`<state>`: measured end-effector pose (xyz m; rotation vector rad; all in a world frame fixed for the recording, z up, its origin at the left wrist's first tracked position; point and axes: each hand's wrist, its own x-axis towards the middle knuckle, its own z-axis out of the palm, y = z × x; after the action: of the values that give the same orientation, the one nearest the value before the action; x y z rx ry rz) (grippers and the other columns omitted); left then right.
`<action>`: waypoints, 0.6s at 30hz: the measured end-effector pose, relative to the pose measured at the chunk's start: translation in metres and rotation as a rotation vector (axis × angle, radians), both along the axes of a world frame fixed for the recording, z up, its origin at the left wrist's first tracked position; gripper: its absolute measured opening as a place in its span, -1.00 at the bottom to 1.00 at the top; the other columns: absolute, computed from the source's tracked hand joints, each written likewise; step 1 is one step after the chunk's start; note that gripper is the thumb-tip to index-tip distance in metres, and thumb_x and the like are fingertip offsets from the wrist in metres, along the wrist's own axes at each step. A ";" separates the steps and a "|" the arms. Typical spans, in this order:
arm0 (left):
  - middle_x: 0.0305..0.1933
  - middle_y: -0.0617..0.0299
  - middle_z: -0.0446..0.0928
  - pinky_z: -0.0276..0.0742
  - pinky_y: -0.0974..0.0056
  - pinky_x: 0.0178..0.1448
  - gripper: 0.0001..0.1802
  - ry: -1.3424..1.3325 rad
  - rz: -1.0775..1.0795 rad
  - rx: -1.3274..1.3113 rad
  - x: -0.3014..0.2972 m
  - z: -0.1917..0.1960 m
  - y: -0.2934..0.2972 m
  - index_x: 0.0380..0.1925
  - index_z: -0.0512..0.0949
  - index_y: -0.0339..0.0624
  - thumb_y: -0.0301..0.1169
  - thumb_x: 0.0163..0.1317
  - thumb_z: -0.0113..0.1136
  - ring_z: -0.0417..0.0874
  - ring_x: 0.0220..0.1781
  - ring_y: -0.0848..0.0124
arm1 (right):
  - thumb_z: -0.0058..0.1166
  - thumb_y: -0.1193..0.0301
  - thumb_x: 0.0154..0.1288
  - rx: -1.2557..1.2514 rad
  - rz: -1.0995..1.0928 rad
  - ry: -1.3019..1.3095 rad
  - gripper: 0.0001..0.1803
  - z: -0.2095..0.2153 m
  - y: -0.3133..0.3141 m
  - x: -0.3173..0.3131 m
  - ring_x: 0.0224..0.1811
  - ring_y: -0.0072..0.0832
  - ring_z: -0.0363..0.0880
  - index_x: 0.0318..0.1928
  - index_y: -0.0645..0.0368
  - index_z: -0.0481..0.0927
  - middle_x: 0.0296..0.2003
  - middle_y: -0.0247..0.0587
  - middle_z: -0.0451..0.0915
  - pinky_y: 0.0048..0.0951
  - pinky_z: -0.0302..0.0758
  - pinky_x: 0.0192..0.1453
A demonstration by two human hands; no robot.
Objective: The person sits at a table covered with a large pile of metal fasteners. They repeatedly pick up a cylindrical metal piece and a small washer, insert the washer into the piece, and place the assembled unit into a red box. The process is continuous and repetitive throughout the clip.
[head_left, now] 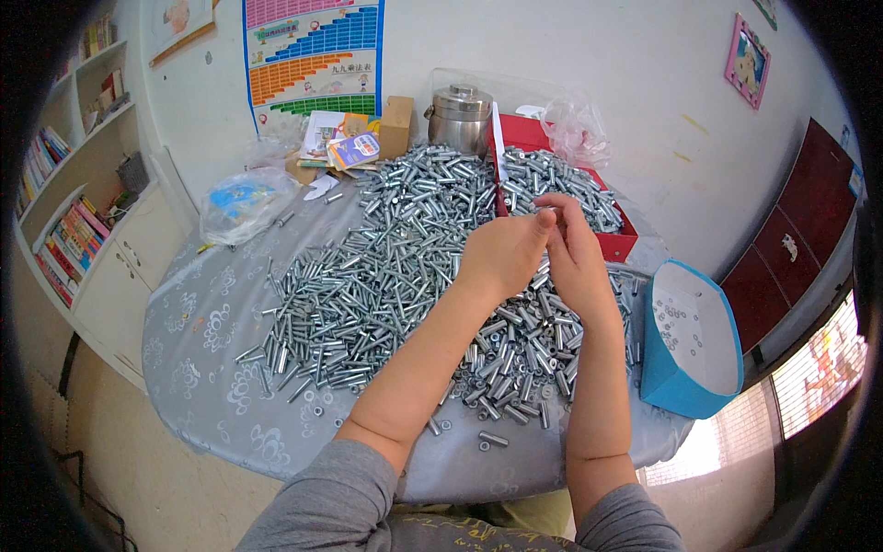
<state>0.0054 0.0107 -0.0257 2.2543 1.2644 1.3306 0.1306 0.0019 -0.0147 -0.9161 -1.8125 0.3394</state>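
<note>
My left hand (504,250) and my right hand (581,258) meet above the right part of the table, fingertips together. The left thumb points up and the fingers of both hands are curled. Whatever they pinch is hidden behind the fingers. Beneath and around them spreads a big heap of silvery metal bolts (359,304). Wider metal sleeves (515,359) and small nuts lie in its near right part. Just beyond my hands, a red box (618,245) holds more finished-looking bolts with sleeves (561,179).
At the right edge stands a blue box (685,391) with small washers or nuts inside. A metal pot (461,115), cardboard box (396,127), booklets (354,150) and plastic bag (248,204) sit along the back. The round table has a grey patterned cover (207,368). A bookshelf (129,248) stands left.
</note>
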 end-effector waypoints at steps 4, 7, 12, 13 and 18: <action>-0.52 0.00 0.53 0.42 0.00 -0.30 -0.08 -0.062 0.003 -0.033 -0.001 0.003 -0.005 -0.53 0.53 -0.20 0.27 0.23 -0.76 0.55 -0.36 -0.03 | -0.10 0.43 0.26 -0.021 -0.119 -0.008 -0.75 0.001 -0.004 0.000 -0.42 -0.32 0.55 -0.06 0.17 0.39 -0.53 -0.15 0.50 -0.39 0.42 -0.27; -0.51 -0.01 0.53 0.40 0.00 -0.29 -0.09 -0.045 -0.002 -0.040 0.001 0.003 -0.006 -0.54 0.52 -0.20 0.26 0.24 -0.77 0.54 -0.35 -0.05 | -0.07 0.43 0.24 -0.111 -0.076 -0.006 -0.74 -0.002 0.002 0.007 -0.40 -0.39 0.56 -0.06 0.20 0.40 -0.54 -0.17 0.48 -0.43 0.43 -0.26; -0.51 0.00 0.53 0.41 0.01 -0.31 -0.10 -0.023 -0.038 -0.031 0.000 0.003 -0.005 -0.55 0.52 -0.20 0.25 0.25 -0.73 0.55 -0.36 -0.03 | -0.10 0.34 0.28 -0.251 -0.006 0.127 -0.72 0.007 -0.008 0.007 -0.29 -0.32 0.60 -0.10 0.27 0.43 -0.40 -0.05 0.58 -0.38 0.45 -0.18; -0.52 -0.01 0.53 0.41 0.01 -0.31 -0.10 -0.035 -0.031 -0.025 0.001 0.003 -0.005 -0.56 0.52 -0.21 0.25 0.25 -0.73 0.55 -0.36 -0.03 | -0.10 0.34 0.29 -0.258 -0.041 0.056 -0.71 0.006 -0.006 0.008 -0.28 -0.30 0.60 -0.10 0.28 0.43 -0.37 -0.02 0.59 -0.37 0.45 -0.17; -0.53 -0.03 0.53 0.42 0.01 -0.32 -0.12 -0.023 0.000 -0.016 0.002 0.000 -0.002 -0.57 0.50 -0.22 0.25 0.25 -0.72 0.55 -0.38 -0.04 | -0.10 0.34 0.31 -0.434 -0.041 -0.051 -0.69 0.003 0.000 0.010 -0.19 -0.28 0.58 -0.07 0.33 0.41 -0.26 0.07 0.58 -0.38 0.45 -0.13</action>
<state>0.0072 0.0087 -0.0258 2.2214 1.2628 1.3381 0.1401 0.0018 -0.0121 -1.2672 -1.7959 0.7070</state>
